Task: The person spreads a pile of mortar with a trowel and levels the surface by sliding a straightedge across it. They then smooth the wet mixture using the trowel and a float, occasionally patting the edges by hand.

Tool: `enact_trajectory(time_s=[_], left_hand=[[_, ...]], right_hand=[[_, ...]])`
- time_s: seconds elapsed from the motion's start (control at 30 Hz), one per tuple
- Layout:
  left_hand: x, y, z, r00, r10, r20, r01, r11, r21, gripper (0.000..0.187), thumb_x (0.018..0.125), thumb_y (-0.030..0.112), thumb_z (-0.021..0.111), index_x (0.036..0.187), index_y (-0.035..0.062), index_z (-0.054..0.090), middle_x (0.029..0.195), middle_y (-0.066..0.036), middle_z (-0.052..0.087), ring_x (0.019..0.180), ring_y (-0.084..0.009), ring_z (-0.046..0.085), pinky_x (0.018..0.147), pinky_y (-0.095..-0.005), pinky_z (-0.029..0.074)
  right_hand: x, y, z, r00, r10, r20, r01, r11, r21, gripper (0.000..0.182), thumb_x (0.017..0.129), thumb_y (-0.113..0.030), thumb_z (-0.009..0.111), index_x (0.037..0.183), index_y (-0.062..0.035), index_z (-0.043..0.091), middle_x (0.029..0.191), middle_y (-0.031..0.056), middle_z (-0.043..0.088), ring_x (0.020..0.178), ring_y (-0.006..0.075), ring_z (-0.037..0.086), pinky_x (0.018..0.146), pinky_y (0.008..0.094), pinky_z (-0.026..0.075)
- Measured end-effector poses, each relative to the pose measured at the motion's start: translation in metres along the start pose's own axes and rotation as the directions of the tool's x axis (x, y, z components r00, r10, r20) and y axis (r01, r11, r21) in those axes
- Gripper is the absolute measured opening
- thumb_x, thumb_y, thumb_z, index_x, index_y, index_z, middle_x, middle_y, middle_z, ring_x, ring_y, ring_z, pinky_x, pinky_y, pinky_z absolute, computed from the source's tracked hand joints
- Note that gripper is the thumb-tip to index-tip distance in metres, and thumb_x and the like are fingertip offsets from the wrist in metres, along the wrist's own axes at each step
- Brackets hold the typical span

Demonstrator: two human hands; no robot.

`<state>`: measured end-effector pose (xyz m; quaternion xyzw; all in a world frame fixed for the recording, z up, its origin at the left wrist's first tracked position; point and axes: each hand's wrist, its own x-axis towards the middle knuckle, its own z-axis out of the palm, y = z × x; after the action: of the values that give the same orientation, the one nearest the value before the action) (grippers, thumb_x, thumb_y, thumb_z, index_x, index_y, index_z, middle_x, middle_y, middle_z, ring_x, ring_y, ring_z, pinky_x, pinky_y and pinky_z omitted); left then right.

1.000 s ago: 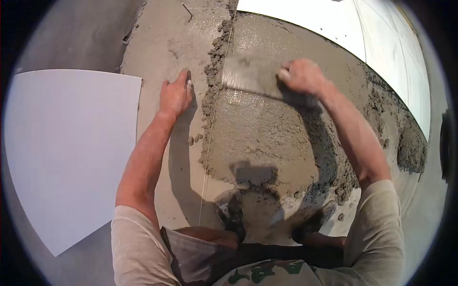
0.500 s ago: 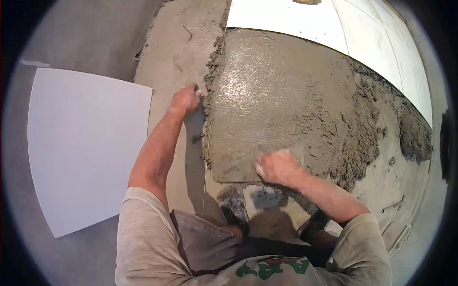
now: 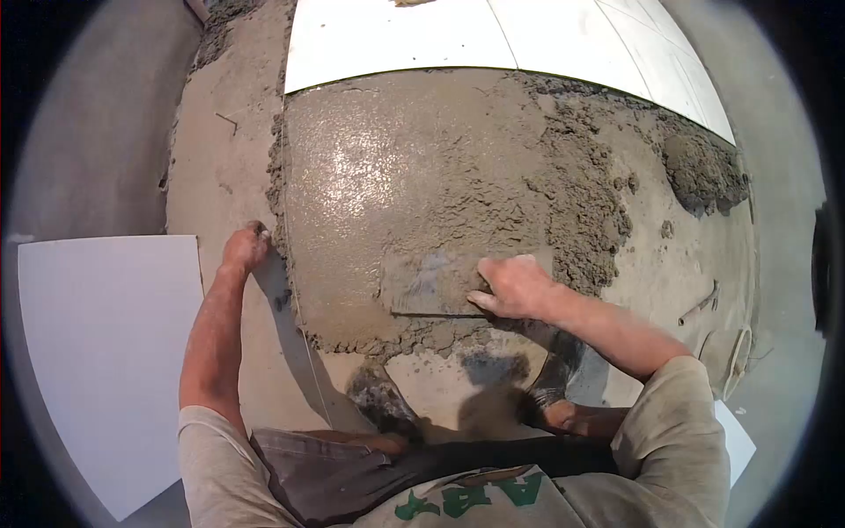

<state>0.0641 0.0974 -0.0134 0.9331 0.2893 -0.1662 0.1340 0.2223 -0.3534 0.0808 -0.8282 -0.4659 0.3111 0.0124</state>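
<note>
My right hand [image 3: 519, 287] is wrapped around the handle of a flat, mortar-smeared finishing trowel [image 3: 431, 282]; the handle itself is hidden by my fingers. The blade lies on a bed of wet grey mortar [image 3: 343, 211], over its near part. That bed is smooth and shiny on the left, rough and crumbly on the right. My left hand [image 3: 246, 246] is closed in a fist just outside the bed's left edge, close to a taut string [image 3: 304, 330]. I cannot tell whether those fingers hold anything.
White tiles [image 3: 396, 40] border the mortar at the far side. A large white tile [image 3: 106, 352] rests on the left. A mortar heap [image 3: 704, 172] sits at the right, with a hammer-like tool [image 3: 700, 304] nearer. My boots stand at the bed's near edge.
The trowel has slid right across the mortar, away from the string, exposing the bed's near left corner. My left hand stays closed beside the bed. The whole view has shifted.
</note>
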Motion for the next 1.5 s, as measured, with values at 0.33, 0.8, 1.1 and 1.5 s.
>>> enact_trajectory(time_s=[0.33, 0.8, 1.1, 1.5], left_hand=[[0.008, -0.011, 0.009, 0.999, -0.043, -0.027, 0.044, 0.999, 0.019, 0.039, 0.084, 0.023, 0.054, 0.119, 0.0081, 0.056, 0.101, -0.025, 0.066, 0.098, -0.0419, 0.062, 0.086, -0.0488, 0.048], [0.008, 0.003, 0.003, 0.993, -0.117, 0.014, 0.116, 0.991, 0.059, 0.032, 0.088, 0.020, 0.051, 0.116, 0.0064, 0.057, 0.098, -0.027, 0.065, 0.095, -0.0430, 0.063, 0.084, -0.0490, 0.049], [-0.002, -0.004, 0.012, 1.000, -0.014, -0.024, 0.013, 1.000, -0.022, 0.036, 0.086, 0.013, 0.053, 0.120, 0.0053, 0.048, 0.104, -0.029, 0.063, 0.095, -0.0458, 0.060, 0.082, -0.0514, 0.047], [-0.006, 0.000, 0.017, 0.991, -0.073, 0.110, 0.063, 0.994, 0.092, 0.063, 0.078, 0.010, 0.054, 0.137, 0.0016, 0.034, 0.147, -0.025, 0.034, 0.134, -0.0362, 0.037, 0.105, -0.0520, 0.036]], right_hand=[[0.072, 0.049, -0.011, 0.948, 0.062, -0.311, -0.121, 0.977, -0.175, 0.038, 0.091, -0.040, 0.058, 0.090, -0.0034, 0.048, 0.064, 0.0102, 0.061, 0.057, 0.0278, 0.063, 0.051, 0.0398, 0.052], [0.105, 0.166, -0.092, 0.601, 0.771, -0.212, -0.715, 0.637, 0.288, 0.050, 0.093, -0.044, 0.053, 0.116, 0.0003, 0.060, 0.115, 0.0205, 0.063, 0.109, 0.0337, 0.061, 0.092, 0.0440, 0.049], [0.102, 0.186, -0.100, 0.468, 0.845, -0.258, -0.728, 0.534, 0.429, 0.058, 0.089, -0.048, 0.056, 0.111, 0.0047, 0.063, 0.117, 0.0254, 0.061, 0.111, 0.0385, 0.058, 0.092, 0.0462, 0.047], [0.156, 0.189, -0.093, 0.633, 0.711, -0.307, -0.639, 0.703, 0.312, 0.065, 0.086, -0.052, 0.056, 0.106, 0.0090, 0.064, 0.106, 0.0296, 0.064, 0.105, 0.0401, 0.061, 0.091, 0.0448, 0.047]])
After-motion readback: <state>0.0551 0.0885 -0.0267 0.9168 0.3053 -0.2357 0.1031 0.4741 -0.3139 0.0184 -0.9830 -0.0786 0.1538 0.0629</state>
